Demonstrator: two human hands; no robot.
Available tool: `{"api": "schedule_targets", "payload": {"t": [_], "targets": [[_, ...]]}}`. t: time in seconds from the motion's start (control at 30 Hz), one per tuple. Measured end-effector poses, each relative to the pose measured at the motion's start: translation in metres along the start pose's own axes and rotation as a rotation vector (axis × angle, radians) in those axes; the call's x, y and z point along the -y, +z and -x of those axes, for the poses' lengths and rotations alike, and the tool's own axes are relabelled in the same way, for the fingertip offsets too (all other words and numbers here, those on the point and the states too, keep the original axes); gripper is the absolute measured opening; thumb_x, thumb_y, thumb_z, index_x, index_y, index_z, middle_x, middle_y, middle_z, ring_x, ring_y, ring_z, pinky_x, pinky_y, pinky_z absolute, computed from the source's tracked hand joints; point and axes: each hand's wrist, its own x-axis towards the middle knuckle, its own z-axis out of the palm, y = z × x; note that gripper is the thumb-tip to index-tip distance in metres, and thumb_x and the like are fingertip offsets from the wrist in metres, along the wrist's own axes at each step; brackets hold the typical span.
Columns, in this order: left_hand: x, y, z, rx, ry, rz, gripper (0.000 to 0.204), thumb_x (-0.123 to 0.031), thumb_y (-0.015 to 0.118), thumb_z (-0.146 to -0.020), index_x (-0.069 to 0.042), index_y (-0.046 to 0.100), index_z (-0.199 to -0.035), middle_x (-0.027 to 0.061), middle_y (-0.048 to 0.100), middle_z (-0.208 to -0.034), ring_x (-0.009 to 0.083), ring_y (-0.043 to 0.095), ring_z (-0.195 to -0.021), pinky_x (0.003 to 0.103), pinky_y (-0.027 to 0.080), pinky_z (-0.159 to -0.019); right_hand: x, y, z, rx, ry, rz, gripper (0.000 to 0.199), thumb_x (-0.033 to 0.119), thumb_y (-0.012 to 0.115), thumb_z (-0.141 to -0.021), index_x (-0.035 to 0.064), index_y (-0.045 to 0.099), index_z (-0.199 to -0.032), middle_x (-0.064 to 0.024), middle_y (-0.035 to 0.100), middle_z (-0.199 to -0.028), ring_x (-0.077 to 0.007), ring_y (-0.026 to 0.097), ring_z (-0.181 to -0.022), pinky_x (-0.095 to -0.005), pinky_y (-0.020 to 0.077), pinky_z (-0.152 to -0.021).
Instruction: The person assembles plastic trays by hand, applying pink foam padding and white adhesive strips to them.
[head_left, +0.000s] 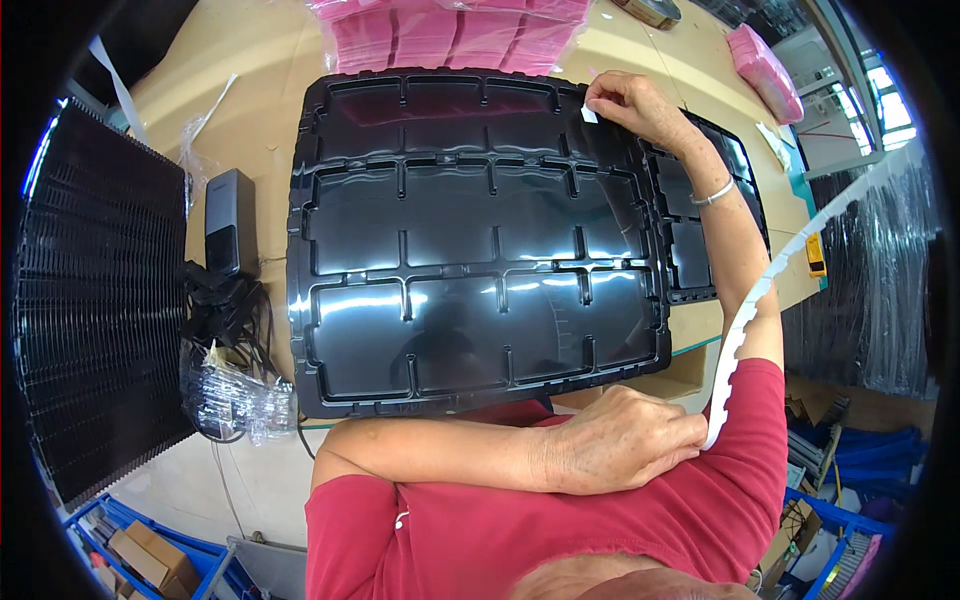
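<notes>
A large black plastic tray (450,215) with shallow walled compartments lies on the workbench in front of me. My right hand (642,108) is stretched over its far right corner, fingers pinched on a small white sticker (589,114) at the tray's surface. Close to my chest, my left hand (625,440) is closed on the lower end of a long white strip (745,318) with a notched edge. The strip curves up and away to the right, past my right arm. Part of a second black tray (690,255) shows beyond the large one, partly covered by my right forearm.
Pink plastic-wrapped bundles (455,38) stand at the far edge of the tray. A tall stack of black trays (100,300) rises on the left. Between lie a dark grey device (230,225), cables and crumpled clear film (240,400). A tape roll (650,12) sits far right.
</notes>
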Motion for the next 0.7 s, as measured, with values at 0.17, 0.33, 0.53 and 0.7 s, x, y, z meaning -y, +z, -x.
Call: {"api": "schedule_targets", "payload": {"t": [0.17,0.33,0.53,0.7], "targets": [[0.000,-0.005,-0.007,0.005,0.027,-0.001,0.013,-0.010,0.067,-0.084,-0.003,0.056,-0.085,0.0093,0.058,-0.069,0.0255,0.060,-0.062,0.036,0.047,-0.054,0.005,0.003,0.001,-0.083,-0.324,0.466,0.008,0.008,0.057,-0.087,0.0008,0.058,-0.089,-0.0150,0.060,-0.086,-0.0312,0.060,-0.082,-0.0362,0.0489,-0.075],[-0.002,-0.006,-0.008,0.007,0.024,-0.029,0.013,-0.010,0.066,-0.084,-0.003,0.056,-0.085,0.0093,0.058,-0.069,0.0252,0.060,-0.062,0.036,0.047,-0.054,0.005,0.010,0.002,-0.109,-0.390,0.582,0.009,0.007,0.058,-0.086,0.0017,0.055,-0.093,-0.0156,0.058,-0.088,-0.0334,0.059,-0.085,-0.0380,0.0485,-0.076],[0.000,0.005,0.001,-0.041,0.028,0.003,0.012,-0.009,0.066,-0.083,-0.003,0.056,-0.087,0.0097,0.059,-0.069,0.0263,0.061,-0.062,0.037,0.047,-0.054,0.003,0.005,0.033,-0.447,-0.235,0.142,0.008,0.007,0.058,-0.089,0.0021,0.056,-0.095,-0.0066,0.058,-0.084,-0.0167,0.057,-0.076,-0.0250,0.0470,-0.072],[0.007,0.011,0.000,-0.017,-0.039,-0.015,0.011,-0.008,0.066,-0.084,-0.002,0.058,-0.087,0.0114,0.061,-0.072,0.0288,0.061,-0.062,0.037,0.047,-0.054,0.008,-0.007,0.096,-0.640,0.012,-0.219,0.014,0.014,0.061,-0.092,0.0000,0.059,-0.096,-0.0015,0.061,-0.080,-0.0068,0.054,-0.072,-0.0201,0.0447,-0.067]]}}
